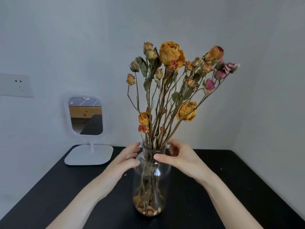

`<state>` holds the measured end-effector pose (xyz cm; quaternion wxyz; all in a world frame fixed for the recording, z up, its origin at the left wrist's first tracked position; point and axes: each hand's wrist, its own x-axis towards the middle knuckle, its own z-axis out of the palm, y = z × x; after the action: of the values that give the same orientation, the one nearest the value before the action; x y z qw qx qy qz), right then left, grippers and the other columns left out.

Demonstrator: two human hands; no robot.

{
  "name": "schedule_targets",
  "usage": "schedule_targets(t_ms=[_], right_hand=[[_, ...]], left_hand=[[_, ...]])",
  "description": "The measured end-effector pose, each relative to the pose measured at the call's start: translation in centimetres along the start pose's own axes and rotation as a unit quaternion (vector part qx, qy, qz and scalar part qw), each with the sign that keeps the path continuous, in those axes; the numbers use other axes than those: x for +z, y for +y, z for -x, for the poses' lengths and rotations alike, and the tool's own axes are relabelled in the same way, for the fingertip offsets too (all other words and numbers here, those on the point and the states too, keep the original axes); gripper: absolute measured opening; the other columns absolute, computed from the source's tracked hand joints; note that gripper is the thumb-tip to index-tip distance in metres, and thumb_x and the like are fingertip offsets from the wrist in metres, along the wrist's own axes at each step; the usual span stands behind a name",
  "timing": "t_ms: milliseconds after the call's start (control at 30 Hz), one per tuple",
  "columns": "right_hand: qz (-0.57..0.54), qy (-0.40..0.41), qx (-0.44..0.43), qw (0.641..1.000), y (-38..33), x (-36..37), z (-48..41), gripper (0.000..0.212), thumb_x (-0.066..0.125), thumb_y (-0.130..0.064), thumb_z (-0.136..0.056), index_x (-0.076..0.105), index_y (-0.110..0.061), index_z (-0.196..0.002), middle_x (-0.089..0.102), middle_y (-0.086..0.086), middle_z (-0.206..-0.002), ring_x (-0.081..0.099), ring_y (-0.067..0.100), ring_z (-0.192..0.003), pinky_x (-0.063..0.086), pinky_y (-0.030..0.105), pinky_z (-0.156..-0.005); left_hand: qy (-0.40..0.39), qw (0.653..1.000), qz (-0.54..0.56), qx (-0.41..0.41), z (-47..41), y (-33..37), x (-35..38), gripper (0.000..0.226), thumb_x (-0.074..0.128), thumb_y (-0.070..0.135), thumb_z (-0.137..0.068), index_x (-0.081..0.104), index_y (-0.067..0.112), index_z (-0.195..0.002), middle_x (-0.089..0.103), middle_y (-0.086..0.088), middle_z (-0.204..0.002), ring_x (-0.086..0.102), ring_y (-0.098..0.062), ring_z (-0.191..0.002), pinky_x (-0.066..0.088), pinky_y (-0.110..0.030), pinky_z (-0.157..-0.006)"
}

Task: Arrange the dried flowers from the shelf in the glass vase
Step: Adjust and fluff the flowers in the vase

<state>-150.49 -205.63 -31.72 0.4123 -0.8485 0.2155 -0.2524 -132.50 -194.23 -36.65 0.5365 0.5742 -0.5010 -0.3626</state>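
A clear glass vase (151, 184) stands upright near the middle of a black table (49, 187). A bunch of dried flowers (170, 52), orange, yellow and pink roses on thin brown stems, stands in it and fans out to the right. Loose petals lie on the vase's bottom. My left hand (127, 158) is at the left of the vase's neck, fingers curved against the glass. My right hand (178, 157) curls around the right side of the neck, thumb across the front of the glass.
A white stand mirror (85, 115) sits on the table's back left, its base (89, 154) close to my left hand. A wall socket (15, 85) is at far left. A pale wall rises just behind the table. Small crumbs dot the tabletop.
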Motion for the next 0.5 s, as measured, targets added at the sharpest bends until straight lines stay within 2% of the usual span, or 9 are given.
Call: schedule_targets(t_ms=[33, 67, 133, 167, 233, 300, 367, 433, 500], right_hand=[[-0.005, 0.003, -0.01, 1.0, 0.1, 0.3, 0.0, 0.038, 0.073, -0.046, -0.071, 0.063, -0.034, -0.106, 0.068, 0.0, -0.105, 0.06, 0.021, -0.097, 0.048, 0.038, -0.086], [-0.016, 0.001, -0.024, 1.0, 0.1, 0.5, 0.0, 0.034, 0.074, -0.042, -0.072, 0.064, -0.033, -0.104, 0.069, -0.006, -0.106, 0.061, 0.016, -0.099, 0.05, 0.035, -0.087], [-0.031, -0.005, -0.045, 0.999, 0.0, 0.9, -0.1, 0.03, 0.074, -0.037, -0.073, 0.066, -0.031, -0.102, 0.07, -0.013, -0.104, 0.062, 0.004, -0.098, 0.049, 0.022, -0.085], [-0.023, 0.0, -0.047, 0.999, 0.1, 1.1, -0.1, 0.031, 0.074, -0.038, -0.072, 0.067, -0.031, -0.102, 0.069, -0.011, -0.104, 0.061, 0.004, -0.099, 0.048, 0.022, -0.087], [0.015, 0.02, -0.032, 0.999, 0.6, 1.4, -0.2, 0.036, 0.073, -0.046, -0.07, 0.065, -0.033, -0.102, 0.063, -0.007, -0.11, 0.055, 0.008, -0.105, 0.046, 0.032, -0.093], [0.037, 0.035, -0.017, 0.999, 1.0, 1.8, -0.1, 0.035, 0.072, -0.05, -0.068, 0.059, -0.042, -0.099, 0.055, -0.009, -0.116, 0.046, 0.008, -0.112, 0.042, 0.032, -0.096], [0.031, 0.044, -0.017, 0.998, 1.1, 2.3, 0.0, 0.035, 0.072, -0.051, -0.067, 0.053, -0.047, -0.097, 0.051, -0.013, -0.118, 0.042, 0.005, -0.115, 0.039, 0.026, -0.095], [0.009, 0.054, -0.02, 0.998, 1.3, 2.6, 0.0, 0.037, 0.072, -0.051, -0.067, 0.052, -0.047, -0.099, 0.051, -0.014, -0.119, 0.044, 0.003, -0.114, 0.038, 0.021, -0.092], [-0.008, 0.058, -0.025, 0.998, 1.4, 2.7, -0.2, 0.035, 0.072, -0.049, -0.068, 0.054, -0.046, -0.098, 0.055, -0.014, -0.116, 0.046, 0.001, -0.111, 0.039, 0.018, -0.089]], left_hand=[[-0.001, 1.0, -0.017, -0.006, 0.9, 0.1, 0.7, 0.076, 0.068, 0.048, -0.069, 0.039, 0.032, -0.138, 0.05, 0.014, -0.136, 0.044, -0.002, -0.125, 0.038, -0.028, -0.1], [0.001, 1.0, -0.03, -0.01, 1.4, -0.4, 1.2, 0.085, 0.073, 0.056, -0.059, 0.037, 0.042, -0.135, 0.05, 0.022, -0.132, 0.047, 0.005, -0.12, 0.039, -0.021, -0.095], [0.015, 0.999, -0.03, -0.01, 2.0, -1.6, 2.0, 0.097, 0.078, 0.055, -0.053, 0.029, 0.046, -0.137, 0.046, 0.021, -0.133, 0.049, 0.002, -0.118, 0.041, -0.018, -0.092], [0.022, 0.999, -0.031, 0.002, 1.8, -2.2, 2.6, 0.1, 0.08, 0.052, -0.053, 0.026, 0.046, -0.137, 0.044, 0.019, -0.135, 0.048, -0.001, -0.12, 0.042, -0.018, -0.093], [0.014, 0.999, -0.02, 0.048, 1.7, -2.7, 3.6, 0.1, 0.083, 0.044, -0.054, 0.024, 0.048, -0.134, 0.042, 0.023, -0.137, 0.043, -0.001, -0.126, 0.043, -0.016, -0.095], [0.008, 0.997, -0.007, 0.078, 1.7, -3.4, 4.5, 0.104, 0.086, 0.04, -0.055, 0.019, 0.049, -0.134, 0.039, 0.03, -0.137, 0.038, 0.003, -0.13, 0.042, -0.018, -0.098], [0.033, 0.996, -0.01, 0.079, 1.8, -3.9, 4.9, 0.109, 0.087, 0.042, -0.053, 0.017, 0.048, -0.136, 0.036, 0.031, -0.138, 0.036, 0.004, -0.13, 0.04, -0.025, -0.104], [0.062, 0.995, -0.025, 0.069, 1.6, -4.1, 4.9, 0.111, 0.088, 0.047, -0.05, 0.018, 0.049, -0.136, 0.036, 0.027, -0.138, 0.037, 0.005, -0.129, 0.039, -0.033, -0.107], [0.072, 0.995, -0.038, 0.058, 1.4, -4.3, 4.7, 0.11, 0.088, 0.049, -0.047, 0.019, 0.051, -0.133, 0.038, 0.025, -0.137, 0.04, 0.005, -0.126, 0.04, -0.035, -0.107]])
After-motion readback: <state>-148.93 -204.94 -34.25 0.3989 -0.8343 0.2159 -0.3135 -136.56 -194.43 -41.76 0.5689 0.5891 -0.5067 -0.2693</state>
